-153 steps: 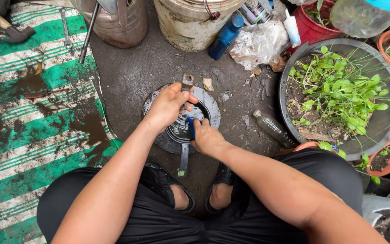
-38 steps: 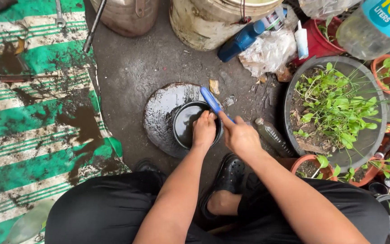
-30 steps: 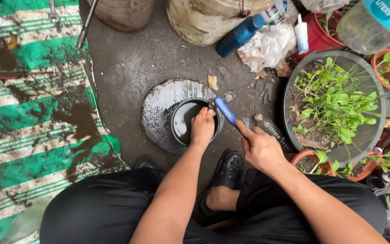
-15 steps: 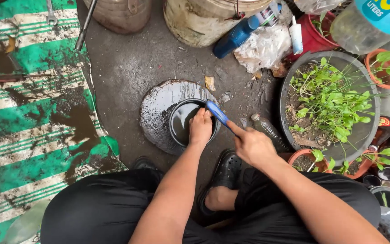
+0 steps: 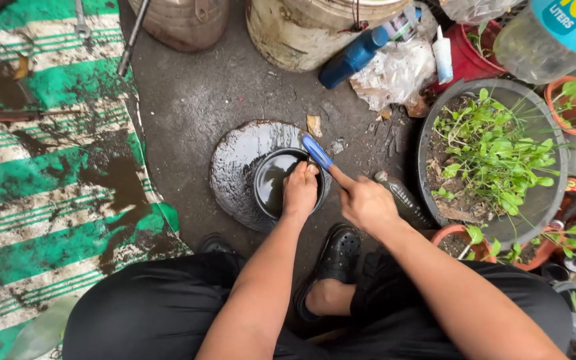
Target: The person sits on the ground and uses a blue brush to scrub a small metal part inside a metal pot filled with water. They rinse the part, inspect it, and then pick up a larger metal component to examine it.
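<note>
My left hand (image 5: 300,192) grips the near rim of the black bowl (image 5: 276,181) on the round oily plate (image 5: 238,167), right hand (image 5: 366,202) pinching a blue-handled brush (image 5: 317,153) over the far rim, open concrete floor (image 5: 195,100) left, planter (image 5: 491,157) close right.

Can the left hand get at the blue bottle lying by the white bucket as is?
Probably not without letting go: the left hand rests on the black bowl, and the blue bottle lies well beyond it, though open ground lies between.
</note>
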